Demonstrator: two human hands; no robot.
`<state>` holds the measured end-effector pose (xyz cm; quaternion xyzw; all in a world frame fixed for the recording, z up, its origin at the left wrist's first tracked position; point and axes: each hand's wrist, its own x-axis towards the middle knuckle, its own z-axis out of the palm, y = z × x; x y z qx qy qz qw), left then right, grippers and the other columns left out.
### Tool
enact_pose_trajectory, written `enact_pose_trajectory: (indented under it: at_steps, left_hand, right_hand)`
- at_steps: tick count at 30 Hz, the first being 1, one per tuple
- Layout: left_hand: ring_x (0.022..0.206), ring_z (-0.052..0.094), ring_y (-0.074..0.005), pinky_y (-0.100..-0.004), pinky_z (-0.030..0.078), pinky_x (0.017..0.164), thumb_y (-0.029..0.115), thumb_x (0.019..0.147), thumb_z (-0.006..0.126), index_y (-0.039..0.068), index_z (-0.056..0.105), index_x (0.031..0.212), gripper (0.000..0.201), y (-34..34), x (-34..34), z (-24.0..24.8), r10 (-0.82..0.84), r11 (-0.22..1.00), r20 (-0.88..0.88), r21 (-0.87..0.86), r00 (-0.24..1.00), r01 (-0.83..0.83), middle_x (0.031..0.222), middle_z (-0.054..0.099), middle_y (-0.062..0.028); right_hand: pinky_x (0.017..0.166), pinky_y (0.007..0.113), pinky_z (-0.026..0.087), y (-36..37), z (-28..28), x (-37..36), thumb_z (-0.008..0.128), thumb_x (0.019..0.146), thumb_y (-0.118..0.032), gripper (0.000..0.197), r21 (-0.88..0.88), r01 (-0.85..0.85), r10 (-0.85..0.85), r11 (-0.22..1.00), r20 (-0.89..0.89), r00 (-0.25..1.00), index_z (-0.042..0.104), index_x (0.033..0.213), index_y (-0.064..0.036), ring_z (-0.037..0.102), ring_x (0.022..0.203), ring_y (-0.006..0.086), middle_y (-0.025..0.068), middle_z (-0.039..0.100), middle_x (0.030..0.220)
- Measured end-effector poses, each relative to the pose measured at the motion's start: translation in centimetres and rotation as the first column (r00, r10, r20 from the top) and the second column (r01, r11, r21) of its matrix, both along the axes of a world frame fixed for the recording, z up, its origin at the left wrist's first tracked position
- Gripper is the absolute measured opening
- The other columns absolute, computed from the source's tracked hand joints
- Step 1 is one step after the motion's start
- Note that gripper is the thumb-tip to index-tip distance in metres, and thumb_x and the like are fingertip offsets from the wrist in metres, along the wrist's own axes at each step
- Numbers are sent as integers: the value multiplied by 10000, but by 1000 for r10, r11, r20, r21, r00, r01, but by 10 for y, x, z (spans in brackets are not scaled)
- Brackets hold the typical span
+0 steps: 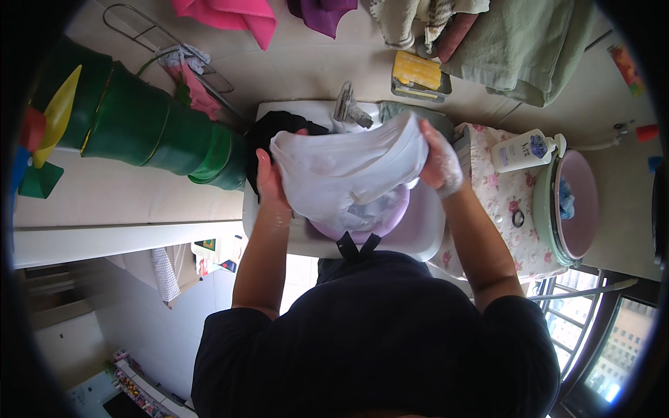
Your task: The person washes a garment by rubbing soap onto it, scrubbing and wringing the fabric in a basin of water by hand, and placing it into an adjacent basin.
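A wet white garment (348,164) is stretched wide between my hands, above a lilac basin (398,221) in the white sink (428,226). My left hand (274,182) grips the garment's left edge; some of its fingers are hidden behind the cloth. At the opposite edge, my right hand (440,161) holds on, with white suds over its wrist. Under the garment, the basin contains cloudy, sudsy water and maybe more cloth; I cannot tell which. Behind the garment stands a metal faucet (350,108). Black cloth (279,125) lies on the sink's left rim, near my left hand.
To the right, a flowered cover (488,209) bears a white pump bottle (523,151) and tilted pink and green basins (580,202). A yellow soap bar or sponge (417,70) rests in a wall holder. Towels (523,52) hang above. Green bamboo-like decoration (153,122) fills the left.
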<state>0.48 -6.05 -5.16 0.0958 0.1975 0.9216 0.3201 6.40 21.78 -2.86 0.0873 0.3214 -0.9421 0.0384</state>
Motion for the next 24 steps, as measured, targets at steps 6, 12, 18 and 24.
enact_pose_trajectory:
  at_steps: [6,12,18,24]
  left_hand:
    - [1134,485,-271,-405,358,990,463,901,401,-11,386,1301,620,45,37,-60,-139,962,309,-182,941,202,1254,476,-157]
    - [1178,440,-284,-426,322,1011,444,933,327,119,288,1381,555,46,33,-44,-19,1000,335,-15,942,25,1289,446,-137]
    - [1266,319,-378,-543,253,1025,458,941,221,222,167,1419,536,44,11,-19,-66,997,243,55,968,54,1401,303,-158]
    - [1266,326,-370,-537,248,1031,479,934,215,181,158,1420,573,38,8,-20,-92,994,257,86,962,72,1404,296,-159]
  right_hand:
    - [817,263,448,-12,-34,-33,602,845,-228,318,742,-342,260,576,229,938,566,1039,21,574,924,146,60,607,988]
    - [793,370,468,55,-15,-103,615,802,-248,292,859,423,-22,-289,-448,894,587,1001,-35,589,913,293,176,608,974]
    - [905,409,410,97,-42,-146,598,811,-227,446,672,326,200,-665,-260,944,461,1205,-68,486,1081,332,168,477,1214]
    - [826,412,475,107,-33,-154,559,780,-44,608,532,258,312,-806,12,950,322,1339,-85,540,993,380,190,461,1236]
